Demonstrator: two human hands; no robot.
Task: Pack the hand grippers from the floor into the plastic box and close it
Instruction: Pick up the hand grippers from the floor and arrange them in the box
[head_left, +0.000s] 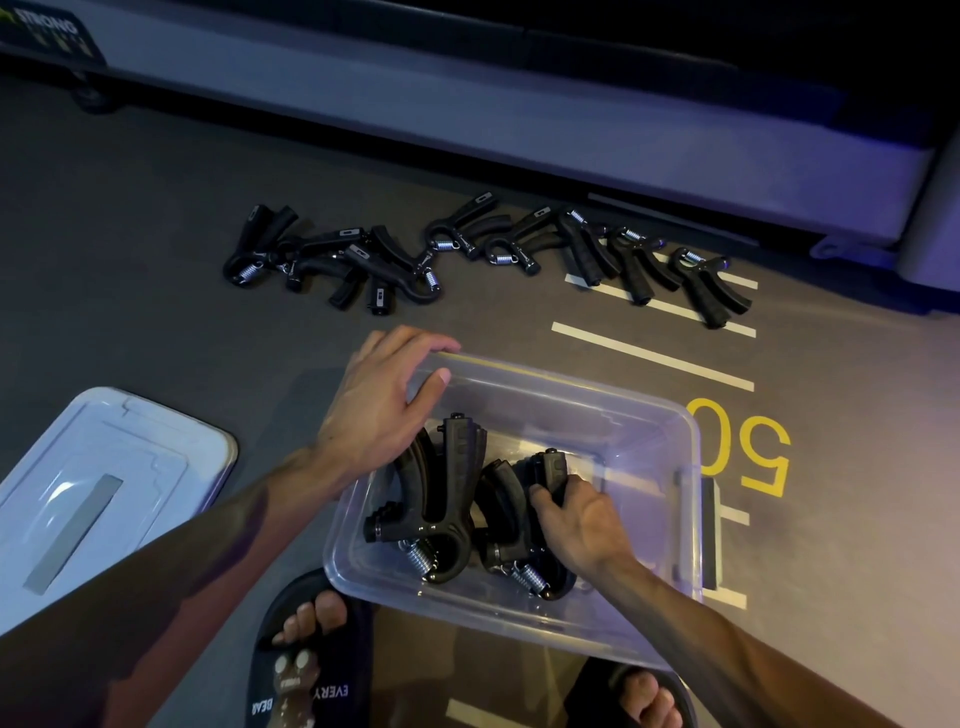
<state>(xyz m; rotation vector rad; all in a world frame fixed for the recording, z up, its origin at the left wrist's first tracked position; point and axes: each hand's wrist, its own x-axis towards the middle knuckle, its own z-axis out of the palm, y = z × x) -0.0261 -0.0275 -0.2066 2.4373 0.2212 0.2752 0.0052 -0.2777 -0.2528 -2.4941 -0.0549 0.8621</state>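
We steady the plastic box (649, 410) by its far-left rim, left hand (382, 402) curled over it, while our right hand (582, 514) pinches a hand gripper (524, 525) inside; nest it snug, sparing room for the floor row (467, 249).

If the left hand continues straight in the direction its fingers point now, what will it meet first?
The left hand grips the far corner of the plastic box, its fingers pointing along the far rim. Going on, it would probably slide along that rim; beyond lies floor with white lines. Depth is uncertain.
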